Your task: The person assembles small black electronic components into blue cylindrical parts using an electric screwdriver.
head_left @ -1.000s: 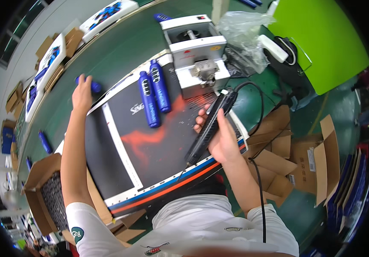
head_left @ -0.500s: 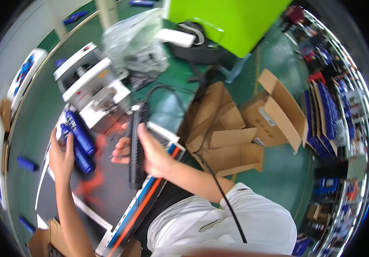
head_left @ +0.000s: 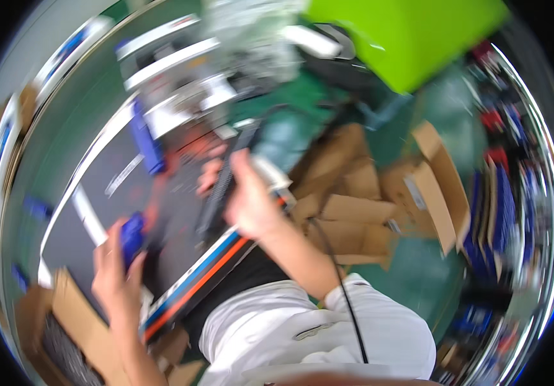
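At the far left, a small blue piece [head_left: 37, 208] lies on the green surface, near the edge of the black mat [head_left: 174, 222]. Lower on this side there is an open cardboard box [head_left: 81, 315], with many small dark parts [head_left: 64, 347] inside it.

Next comes the left hand [head_left: 115, 270]. Its thumb and fingers are closed on a blue object [head_left: 133, 238], over the left part of the mat; the shape is blurred, and one cannot tell whether it touches the mat. Farther from the person, a blue cylinder [head_left: 147, 138] lies on the mat, just beside a white machine [head_left: 177, 80] with a metal part at its front.

More to the right, the right hand [head_left: 251, 199] is clamped around a long black tool [head_left: 222, 180], which is tilted, its lower end towards the person. The two hands are well apart from each other. Behind the tool there is a clear plastic bag [head_left: 251, 38], and to the right of the bag a white block [head_left: 311, 42].

A black cable [head_left: 347, 302] runs down over the white clothing [head_left: 380, 321]. Farther right stand open cartons [head_left: 360, 215], below a lime green panel [head_left: 405, 38], and then a stack of blue and brown sheets [head_left: 492, 212].
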Tool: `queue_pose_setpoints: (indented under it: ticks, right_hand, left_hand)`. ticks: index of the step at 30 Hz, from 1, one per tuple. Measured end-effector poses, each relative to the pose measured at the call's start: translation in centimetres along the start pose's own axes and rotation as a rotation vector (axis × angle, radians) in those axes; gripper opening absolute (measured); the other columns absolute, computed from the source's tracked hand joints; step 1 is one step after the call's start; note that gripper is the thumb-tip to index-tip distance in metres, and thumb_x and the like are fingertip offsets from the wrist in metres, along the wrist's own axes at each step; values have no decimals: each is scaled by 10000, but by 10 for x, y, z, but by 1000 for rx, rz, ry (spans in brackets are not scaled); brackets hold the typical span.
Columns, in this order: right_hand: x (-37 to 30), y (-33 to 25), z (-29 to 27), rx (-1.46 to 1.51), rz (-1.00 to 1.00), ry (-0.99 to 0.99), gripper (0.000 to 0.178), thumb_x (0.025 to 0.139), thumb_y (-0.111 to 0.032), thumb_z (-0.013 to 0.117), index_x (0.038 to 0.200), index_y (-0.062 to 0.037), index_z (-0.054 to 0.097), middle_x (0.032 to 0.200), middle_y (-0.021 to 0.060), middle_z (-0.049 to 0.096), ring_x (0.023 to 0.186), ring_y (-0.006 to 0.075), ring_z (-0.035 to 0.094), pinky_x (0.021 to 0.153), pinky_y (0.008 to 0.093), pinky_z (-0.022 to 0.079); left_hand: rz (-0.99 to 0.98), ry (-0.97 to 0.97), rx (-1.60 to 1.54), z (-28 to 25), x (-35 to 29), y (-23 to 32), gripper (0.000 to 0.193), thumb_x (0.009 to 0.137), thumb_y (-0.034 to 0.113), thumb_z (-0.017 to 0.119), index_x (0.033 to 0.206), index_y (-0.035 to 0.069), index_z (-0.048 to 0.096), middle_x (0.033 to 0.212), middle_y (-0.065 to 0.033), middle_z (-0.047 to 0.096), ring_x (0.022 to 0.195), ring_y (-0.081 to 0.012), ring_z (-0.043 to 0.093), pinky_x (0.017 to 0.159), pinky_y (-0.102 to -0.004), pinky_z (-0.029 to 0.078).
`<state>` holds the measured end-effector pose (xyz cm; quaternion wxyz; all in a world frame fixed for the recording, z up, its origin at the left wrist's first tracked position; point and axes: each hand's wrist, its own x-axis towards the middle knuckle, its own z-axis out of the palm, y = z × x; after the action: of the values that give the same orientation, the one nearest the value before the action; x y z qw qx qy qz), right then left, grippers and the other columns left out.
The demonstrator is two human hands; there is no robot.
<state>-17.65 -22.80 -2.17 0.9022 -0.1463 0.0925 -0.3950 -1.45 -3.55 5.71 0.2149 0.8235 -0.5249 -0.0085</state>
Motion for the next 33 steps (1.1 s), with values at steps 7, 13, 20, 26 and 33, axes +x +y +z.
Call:
queue_pose_setpoints:
  ticks: [7,13,20,26,33]
  right_hand:
    - [-4,-46,39,-336,-302,-38,733,867,-708,479,1388,-200,384,915,39,607,783,199,637,852,436,558]
    - [21,-82,58,-350,-302,-388,821,861,-754,454,1360,-102,430,742,32,508,545,123,430,515,281,376]
    - [66,-94,100,-514,-592,-609,959,751,-902,356,1224,-95,562,664,40,537,486,142,464,466,287,371]
    - [100,-84,134,-624,-651,-615,996,673,-964,314,1109,-112,589,630,19,510,468,126,432,453,265,344]
    - [115,-84,133,-734,-552,-614,992,630,-990,317,1049,-135,595,602,2,483,462,118,426,460,247,335]
  left_hand:
    - [109,184,146,23,-23,-16,547,753,60,729,1282,101,596,1088,-131,579,958,-307,578,826,-406,469]
    - [117,204,67,25,-25,-24,485,726,79,758,1200,91,652,1057,-131,593,904,-303,603,762,-405,491]
    - [178,215,115,27,-28,-23,497,716,123,766,1196,65,650,1049,-114,620,930,-287,606,786,-398,472]
    - [127,178,44,29,-25,-25,474,748,101,750,1209,72,642,1060,-125,620,916,-288,613,784,-393,468]
    - [135,202,29,28,-23,-25,492,734,100,760,1210,70,640,1050,-128,623,898,-285,614,773,-393,473]
